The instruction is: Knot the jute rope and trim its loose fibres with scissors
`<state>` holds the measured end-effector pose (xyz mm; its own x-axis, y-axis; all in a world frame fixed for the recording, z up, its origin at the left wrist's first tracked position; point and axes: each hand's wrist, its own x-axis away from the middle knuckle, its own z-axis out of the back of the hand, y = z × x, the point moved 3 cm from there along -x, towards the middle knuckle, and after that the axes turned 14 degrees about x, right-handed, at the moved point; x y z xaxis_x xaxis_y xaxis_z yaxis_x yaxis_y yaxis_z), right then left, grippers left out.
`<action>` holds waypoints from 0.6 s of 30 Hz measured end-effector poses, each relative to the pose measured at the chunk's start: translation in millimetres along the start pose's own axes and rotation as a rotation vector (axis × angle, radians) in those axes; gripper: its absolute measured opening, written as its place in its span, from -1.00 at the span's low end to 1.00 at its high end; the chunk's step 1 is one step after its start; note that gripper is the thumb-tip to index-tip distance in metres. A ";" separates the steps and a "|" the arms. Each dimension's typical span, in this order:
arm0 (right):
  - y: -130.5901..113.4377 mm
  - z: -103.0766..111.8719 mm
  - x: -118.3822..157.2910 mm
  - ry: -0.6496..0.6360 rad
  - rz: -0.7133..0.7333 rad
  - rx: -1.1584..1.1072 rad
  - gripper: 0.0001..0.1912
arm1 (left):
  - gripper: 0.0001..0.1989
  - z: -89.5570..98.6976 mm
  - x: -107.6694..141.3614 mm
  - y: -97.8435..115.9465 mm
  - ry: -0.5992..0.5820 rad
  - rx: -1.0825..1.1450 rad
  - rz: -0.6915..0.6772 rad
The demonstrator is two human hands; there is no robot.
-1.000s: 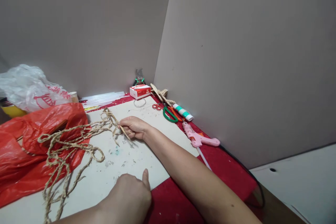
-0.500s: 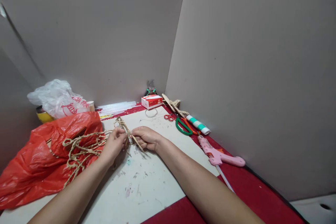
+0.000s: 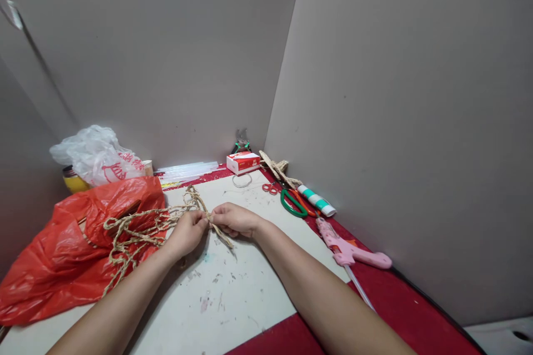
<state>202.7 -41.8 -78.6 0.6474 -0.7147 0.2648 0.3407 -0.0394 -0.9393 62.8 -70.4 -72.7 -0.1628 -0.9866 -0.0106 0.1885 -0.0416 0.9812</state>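
Tan twisted straw cord (image 3: 144, 219) lies in loose loops over a red plastic bag (image 3: 54, 249) and runs to both hands above the white board (image 3: 237, 299). My left hand (image 3: 189, 232) pinches the cord from the left. Close beside it, my right hand (image 3: 233, 220) pinches the same cord at its knotted part. Loose straw ends (image 3: 224, 237) stick out below the right fingers, and a bunched part of the cord (image 3: 194, 195) lies just beyond the hands.
A pink glue gun (image 3: 353, 252), a green-and-white roll (image 3: 316, 201), green-handled scissors (image 3: 292, 203) and small red scissors (image 3: 271, 188) lie at the right. At the back are a red-and-white box (image 3: 243, 162), clear sticks (image 3: 187, 170) and a white plastic bag (image 3: 100, 155).
My two hands have come closer together, their fingertips now nearly meeting on the cord. The whole view has shifted slightly.
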 end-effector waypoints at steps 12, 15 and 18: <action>-10.4 1.3 0.8 0.234 0.187 0.574 -0.87 | -0.77 0.4 1.2 -5.4 0.010 0.152 0.333; -13.4 1.9 2.3 0.221 0.204 0.653 -0.84 | -0.78 0.0 1.4 -5.3 0.026 0.170 0.308; -16.3 4.4 4.0 0.252 0.199 0.759 -0.83 | -0.80 -1.4 2.3 -4.7 0.037 0.184 0.296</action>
<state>202.8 -40.9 -61.3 0.6030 -0.7970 -0.0330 0.6618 0.5230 -0.5371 62.9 -72.7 -77.6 -0.0912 -0.9569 0.2758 0.0441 0.2728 0.9611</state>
